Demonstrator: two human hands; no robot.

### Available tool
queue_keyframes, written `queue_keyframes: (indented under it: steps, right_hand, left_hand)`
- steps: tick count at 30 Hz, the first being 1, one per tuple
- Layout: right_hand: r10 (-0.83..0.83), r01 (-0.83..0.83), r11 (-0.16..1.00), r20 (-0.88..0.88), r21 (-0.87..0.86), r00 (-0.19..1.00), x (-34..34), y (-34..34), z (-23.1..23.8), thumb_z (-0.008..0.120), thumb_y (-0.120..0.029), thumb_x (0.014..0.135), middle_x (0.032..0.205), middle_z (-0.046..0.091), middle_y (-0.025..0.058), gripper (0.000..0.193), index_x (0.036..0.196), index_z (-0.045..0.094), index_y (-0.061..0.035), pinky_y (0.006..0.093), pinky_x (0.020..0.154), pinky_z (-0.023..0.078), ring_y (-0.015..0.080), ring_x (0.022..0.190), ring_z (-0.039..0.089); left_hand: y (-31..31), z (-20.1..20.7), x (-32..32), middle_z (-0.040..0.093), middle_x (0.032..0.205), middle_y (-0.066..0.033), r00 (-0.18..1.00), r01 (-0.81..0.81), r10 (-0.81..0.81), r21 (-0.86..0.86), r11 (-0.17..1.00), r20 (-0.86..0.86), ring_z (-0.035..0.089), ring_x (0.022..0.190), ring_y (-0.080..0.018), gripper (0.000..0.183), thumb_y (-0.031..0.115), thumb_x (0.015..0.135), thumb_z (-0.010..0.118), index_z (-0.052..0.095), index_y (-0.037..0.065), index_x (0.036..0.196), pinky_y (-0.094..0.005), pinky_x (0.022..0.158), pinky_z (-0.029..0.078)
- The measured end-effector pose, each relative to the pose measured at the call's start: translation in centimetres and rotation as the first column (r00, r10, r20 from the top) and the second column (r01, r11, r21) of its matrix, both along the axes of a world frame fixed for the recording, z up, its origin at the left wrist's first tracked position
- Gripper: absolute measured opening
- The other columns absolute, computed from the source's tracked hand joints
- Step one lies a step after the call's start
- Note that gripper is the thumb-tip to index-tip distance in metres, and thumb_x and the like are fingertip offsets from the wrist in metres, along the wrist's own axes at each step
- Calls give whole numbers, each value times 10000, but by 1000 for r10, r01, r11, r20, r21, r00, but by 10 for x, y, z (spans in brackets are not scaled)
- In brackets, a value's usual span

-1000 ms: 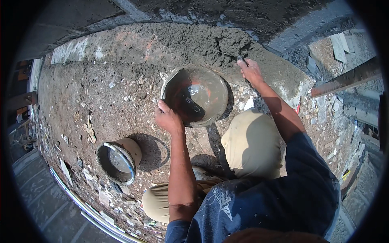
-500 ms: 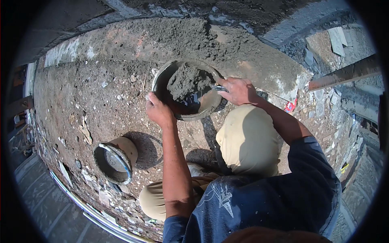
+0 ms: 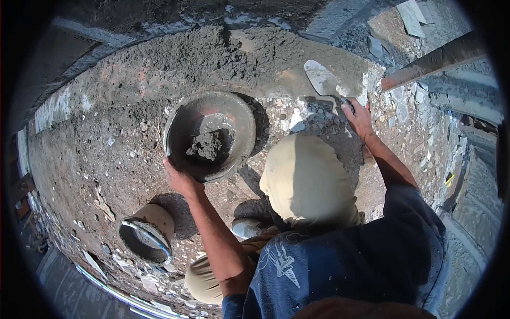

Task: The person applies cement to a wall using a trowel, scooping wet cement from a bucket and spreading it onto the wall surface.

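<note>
Since half a second ago, right hand [image 3: 358,118] left the mortar pan [image 3: 210,135] and swung out, fist closed on the trowel [image 3: 324,80], blade over the wet mortar bed [image 3: 223,56]. Left hand [image 3: 180,179] clamps pan's near rim; small mortar lump [image 3: 207,144] inside. Bucket [image 3: 146,234] well apart. Best keep pan steady, blade flat while scooping.

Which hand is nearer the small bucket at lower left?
Left. The left hand grips the near rim of the pan, just above and right of the bucket. The right hand holds the trowel far off at upper right.
</note>
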State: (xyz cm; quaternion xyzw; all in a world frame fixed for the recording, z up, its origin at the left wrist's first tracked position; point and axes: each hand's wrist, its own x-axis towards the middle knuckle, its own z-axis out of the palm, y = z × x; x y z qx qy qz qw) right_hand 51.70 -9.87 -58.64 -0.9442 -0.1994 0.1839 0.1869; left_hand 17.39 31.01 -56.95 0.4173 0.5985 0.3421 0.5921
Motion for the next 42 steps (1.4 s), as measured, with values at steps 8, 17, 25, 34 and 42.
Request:
queue_keyframes:
  steps: [8,17,25,34,42]
  right_hand:
    - [-660,662,748,174,57,731,28,-47,-70,570,-391,970,1122,682,282,494,1289,578,-14,468,907,499,439,1042,662]
    - [-506,522,853,296,30,810,64,-12,-53,585,-314,927,981,663,330,405,1191,594,-6,543,815,517,501,903,656]
    - [-12,10,999,41,52,999,6,71,2,601,-294,885,998,657,336,464,1238,568,6,532,865,504,501,949,647]
    - [-755,726,633,8,270,656,-28,-23,-140,566,-307,929,1014,665,289,543,1323,439,45,478,750,530,394,840,695]
    - [-120,109,976,51,188,991,-62,98,-31,610,-295,922,855,665,280,464,1280,460,-41,540,731,526,512,803,643]
  left_hand:
    - [1,12,26,691,1045,-163,998,52,-48,85,995,-44,656,901,-240,517,394,1043,501,671,-92,1082,-371,815,533]
    - [-10,29,32,697,1023,-169,963,88,-55,115,990,-265,676,868,-255,554,427,1042,487,668,-92,1110,-376,776,561]
    - [-7,14,13,678,999,-190,991,-1,15,106,994,-131,647,843,-264,541,404,1035,534,647,-125,1066,-381,769,538]
    - [-6,12,30,688,1022,-206,968,95,-42,205,974,-249,663,855,-280,544,404,1030,532,655,-122,1096,-397,788,544]
    - [-14,17,25,695,1003,-197,996,-29,36,82,996,-78,663,851,-273,537,405,1034,521,672,-110,1071,-392,790,539]
